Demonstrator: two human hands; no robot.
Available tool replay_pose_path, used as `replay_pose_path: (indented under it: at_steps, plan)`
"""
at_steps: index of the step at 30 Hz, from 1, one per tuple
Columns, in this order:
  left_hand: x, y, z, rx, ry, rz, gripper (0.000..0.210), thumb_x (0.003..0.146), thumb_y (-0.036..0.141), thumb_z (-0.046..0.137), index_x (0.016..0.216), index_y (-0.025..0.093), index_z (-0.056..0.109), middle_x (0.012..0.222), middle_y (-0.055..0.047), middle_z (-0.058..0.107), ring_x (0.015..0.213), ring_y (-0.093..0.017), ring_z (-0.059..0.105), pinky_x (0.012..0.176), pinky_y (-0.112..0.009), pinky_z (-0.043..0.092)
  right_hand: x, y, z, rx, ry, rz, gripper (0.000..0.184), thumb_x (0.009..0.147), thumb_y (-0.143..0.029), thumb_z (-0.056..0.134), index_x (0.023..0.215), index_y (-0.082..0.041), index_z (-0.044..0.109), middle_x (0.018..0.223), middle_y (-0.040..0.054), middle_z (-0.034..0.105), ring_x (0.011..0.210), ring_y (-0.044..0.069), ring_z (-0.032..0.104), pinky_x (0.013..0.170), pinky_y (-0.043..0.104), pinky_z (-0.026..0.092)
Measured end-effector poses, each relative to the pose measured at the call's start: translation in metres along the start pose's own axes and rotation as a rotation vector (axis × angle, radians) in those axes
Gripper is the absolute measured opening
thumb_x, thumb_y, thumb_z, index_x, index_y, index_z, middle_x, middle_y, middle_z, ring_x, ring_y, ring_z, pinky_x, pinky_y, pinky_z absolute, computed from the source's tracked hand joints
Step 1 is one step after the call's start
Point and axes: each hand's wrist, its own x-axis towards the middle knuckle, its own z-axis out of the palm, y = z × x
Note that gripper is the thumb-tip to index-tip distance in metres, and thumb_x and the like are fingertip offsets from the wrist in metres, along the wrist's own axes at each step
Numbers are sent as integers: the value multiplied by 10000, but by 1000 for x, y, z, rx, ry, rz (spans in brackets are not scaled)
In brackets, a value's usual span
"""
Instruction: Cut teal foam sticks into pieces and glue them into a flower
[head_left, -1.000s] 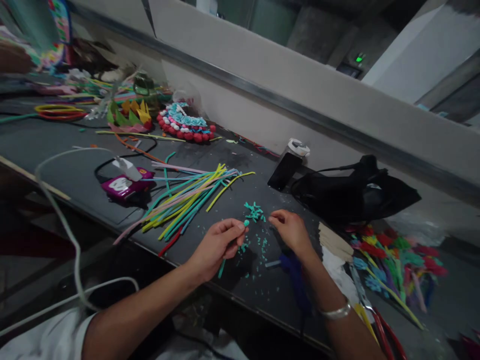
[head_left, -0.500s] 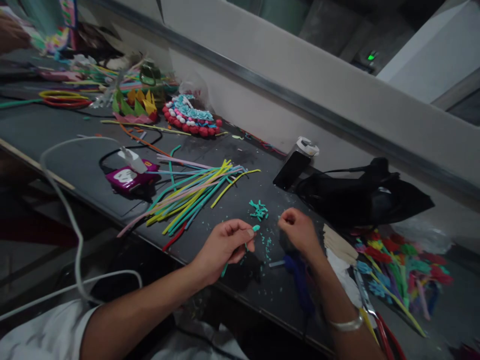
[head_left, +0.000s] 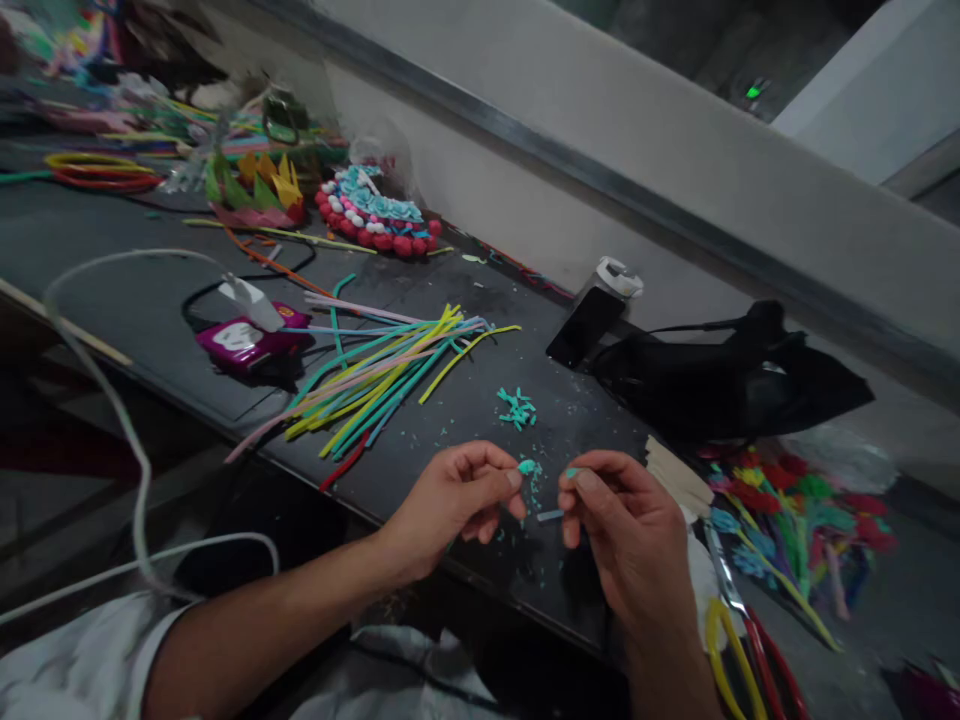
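My left hand (head_left: 472,490) pinches a small teal piece of craft stem (head_left: 527,467) between thumb and forefinger. Facing it, a short gap away, my right hand (head_left: 619,505) grips a tiny teal cut piece (head_left: 571,473) at its fingertips. A pile of short teal pieces (head_left: 517,408) lies on the dark table (head_left: 450,425) just beyond both hands, with fine teal scraps scattered around. Beside my right fingers pokes out a pale glue stick (head_left: 550,515); the rest of the tool behind it is hidden by that hand.
Left of the pile lie long coloured fuzzy stems (head_left: 390,375) and a purple power adapter (head_left: 251,340) with cables. A phone (head_left: 589,320) leans near the wall by a black bag (head_left: 735,385). At right are red-and-yellow-handled scissors (head_left: 739,630) and colourful fuzzy flowers (head_left: 810,520).
My right hand has come away from near the pile, nearer to me and toward my left hand, now showing a tiny teal piece. My left hand has shifted slightly right; the view has moved a little.
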Motion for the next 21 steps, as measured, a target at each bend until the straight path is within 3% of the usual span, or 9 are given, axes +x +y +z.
replay_pose_path:
  at_steps: [4, 10, 21]
  plan:
    - [0, -2, -1, -2, -18, 9, 267, 790, 389, 695, 850, 149, 595, 670, 5, 671, 395, -32, 455, 381, -156, 260, 0, 7, 2, -106, 28, -85, 124, 771, -276, 753, 869, -208, 719, 813, 0, 684, 595, 82, 562, 538, 197, 470]
    - [0, -1, 1, 6, -1, 13, 263, 778, 368, 710, 858, 147, 592, 653, 5, 675, 386, -36, 464, 371, -151, 265, -1, 9, 3, -481, 14, -313, 39, 844, -264, 677, 851, -241, 708, 880, -16, 656, 876, 136, 597, 751, 236, 451]
    - [0, -3, 0, -7, -5, 17, 252, 766, 345, 722, 848, 144, 594, 635, 0, 686, 368, -33, 471, 358, -139, 262, -2, 9, 8, -661, 23, -440, 34, 856, -241, 668, 844, -261, 692, 890, -29, 647, 858, 128, 596, 732, 238, 438]
